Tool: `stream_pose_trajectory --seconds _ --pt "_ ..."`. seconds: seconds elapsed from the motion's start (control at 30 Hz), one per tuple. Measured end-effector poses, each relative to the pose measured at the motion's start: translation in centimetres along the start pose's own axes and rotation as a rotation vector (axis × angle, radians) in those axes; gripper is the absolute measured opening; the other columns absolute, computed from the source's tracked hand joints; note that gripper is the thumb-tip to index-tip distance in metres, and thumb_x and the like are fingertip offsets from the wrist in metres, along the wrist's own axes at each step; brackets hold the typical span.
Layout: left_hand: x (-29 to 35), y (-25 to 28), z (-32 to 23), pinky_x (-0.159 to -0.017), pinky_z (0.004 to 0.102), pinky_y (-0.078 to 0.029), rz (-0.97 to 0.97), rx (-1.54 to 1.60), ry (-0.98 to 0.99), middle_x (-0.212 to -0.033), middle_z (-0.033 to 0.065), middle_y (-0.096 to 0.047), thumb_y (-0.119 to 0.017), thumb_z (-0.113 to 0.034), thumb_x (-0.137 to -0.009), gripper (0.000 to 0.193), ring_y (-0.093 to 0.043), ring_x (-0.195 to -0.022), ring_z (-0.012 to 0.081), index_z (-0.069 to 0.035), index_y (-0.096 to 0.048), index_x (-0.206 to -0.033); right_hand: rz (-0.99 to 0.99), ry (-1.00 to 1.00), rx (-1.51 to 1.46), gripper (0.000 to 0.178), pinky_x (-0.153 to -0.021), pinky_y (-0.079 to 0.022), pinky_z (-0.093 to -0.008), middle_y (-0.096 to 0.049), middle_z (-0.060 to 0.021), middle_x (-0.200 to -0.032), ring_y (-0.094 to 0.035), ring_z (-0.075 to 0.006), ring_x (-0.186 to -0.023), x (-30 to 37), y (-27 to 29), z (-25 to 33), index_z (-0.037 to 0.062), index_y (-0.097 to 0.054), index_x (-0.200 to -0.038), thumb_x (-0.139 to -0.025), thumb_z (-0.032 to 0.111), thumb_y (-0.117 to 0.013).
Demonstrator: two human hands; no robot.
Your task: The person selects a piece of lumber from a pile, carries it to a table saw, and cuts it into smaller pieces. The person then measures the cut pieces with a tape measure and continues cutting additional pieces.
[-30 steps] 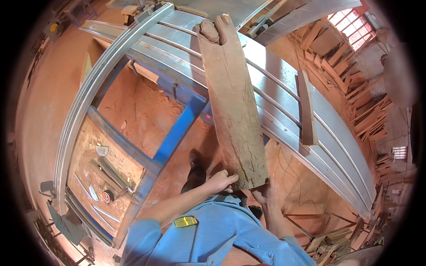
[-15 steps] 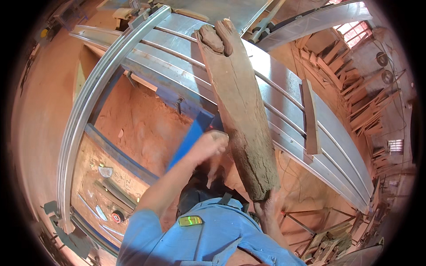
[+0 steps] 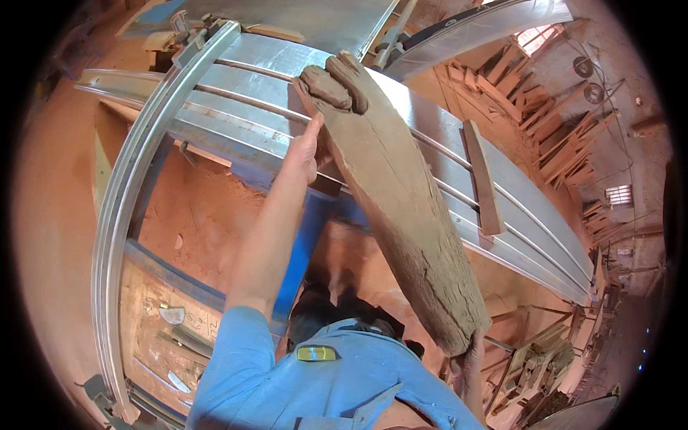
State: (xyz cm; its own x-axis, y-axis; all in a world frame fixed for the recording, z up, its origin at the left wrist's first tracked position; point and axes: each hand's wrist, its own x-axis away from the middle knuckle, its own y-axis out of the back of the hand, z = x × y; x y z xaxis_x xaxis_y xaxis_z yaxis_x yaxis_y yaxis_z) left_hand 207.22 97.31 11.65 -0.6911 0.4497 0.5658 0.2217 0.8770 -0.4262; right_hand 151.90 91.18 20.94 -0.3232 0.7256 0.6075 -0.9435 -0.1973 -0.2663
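A long, thick wooden slab (image 3: 401,193) with bark and a deep knot lies slanted across the metal saw table (image 3: 258,93), its near end jutting out over the table's edge. My left hand (image 3: 309,147) grips the slab's left edge below the knot, thumb along the side and the other fingers hidden under it. At the near lower end, my right hand (image 3: 469,358) holds the slab's end from below; its fingers are partly hidden by the wood.
A narrow wooden strip (image 3: 484,178) rests on the table to the right. At the left runs a curved-looking metal rail (image 3: 118,236). A wooden shelf (image 3: 140,301) holds small tools. Offcuts (image 3: 516,93) lean along the right wall, and more scrap wood (image 3: 537,365) is piled at the lower right.
My left hand has moved up and forward from beside the slab's middle and taken hold of its left edge. The slab's near end has swung to the right with my right hand.
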Motion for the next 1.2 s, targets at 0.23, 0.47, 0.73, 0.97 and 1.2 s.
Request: stream_pose_trajectory --seconds 0.23,0.47,0.73,0.97,1.2 --pt "3.6 -3.4 2.9 -0.080 0.0384 -0.058 0.037 0.197 0.163 -0.112 0.0081 -0.067 -0.071 -0.049 -0.088 0.054 -0.066 -0.097 0.0230 -0.010 -0.061 -0.123 -0.149 -0.051 -0.050 0.060 -0.102 -0.049 -0.0473 -0.053 -0.0126 -0.143 -0.056 -0.0312 -0.125 0.6 0.8 4.1 0.0091 -0.047 -0.143 -0.102 0.052 -0.044" --pt "4.0 -6.1 6.3 -0.097 0.0418 -0.051 0.126 0.340 0.111 -0.116 0.0090 -0.067 -0.067 -0.027 -0.092 0.038 -0.064 -0.108 0.0248 -0.004 -0.061 -0.121 -0.235 -0.055 -0.209 0.059 -0.107 -0.045 -0.0467 -0.051 -0.0101 -0.145 -0.051 -0.0307 -0.130 -6.5 7.9 4.7 0.0090 -0.047 -0.144 -0.105 0.052 -0.036" --pt "10.3 -6.6 10.0 -0.100 0.0422 -0.047 0.006 0.522 0.048 -0.116 0.0097 -0.067 -0.060 -0.028 -0.092 0.038 -0.063 -0.110 0.0271 -0.001 -0.063 -0.119 -0.565 0.281 0.208 0.062 -0.106 -0.044 -0.0396 -0.052 -0.0119 -0.143 -0.052 -0.0273 -0.128 -15.0 8.6 14.5 0.0029 -0.044 -0.145 -0.105 0.050 -0.039" --pt "15.3 -5.1 10.5 -0.106 0.0501 -0.041 -0.216 0.713 -0.061 -0.135 0.0101 -0.059 -0.057 -0.045 -0.093 0.052 -0.054 -0.124 0.0317 -0.010 -0.058 -0.132 -0.040 0.407 0.124 0.060 -0.104 -0.046 -0.0418 -0.053 -0.0133 -0.141 -0.054 -0.0277 -0.126 -25.5 2.4 22.0 0.0005 -0.042 -0.144 -0.106 0.047 -0.035" --pt "17.0 -2.4 7.5 -0.110 0.0522 -0.039 -0.463 0.750 -0.369 -0.140 0.0091 -0.056 -0.054 -0.048 -0.096 0.057 -0.051 -0.128 0.0332 -0.011 -0.052 -0.139 0.298 0.314 0.261 0.055 -0.096 -0.049 -0.0378 -0.060 -0.0093 -0.129 -0.060 -0.0221 -0.116 -34.6 -12.6 23.5 0.0016 -0.051 -0.136 -0.104 0.046 -0.045"
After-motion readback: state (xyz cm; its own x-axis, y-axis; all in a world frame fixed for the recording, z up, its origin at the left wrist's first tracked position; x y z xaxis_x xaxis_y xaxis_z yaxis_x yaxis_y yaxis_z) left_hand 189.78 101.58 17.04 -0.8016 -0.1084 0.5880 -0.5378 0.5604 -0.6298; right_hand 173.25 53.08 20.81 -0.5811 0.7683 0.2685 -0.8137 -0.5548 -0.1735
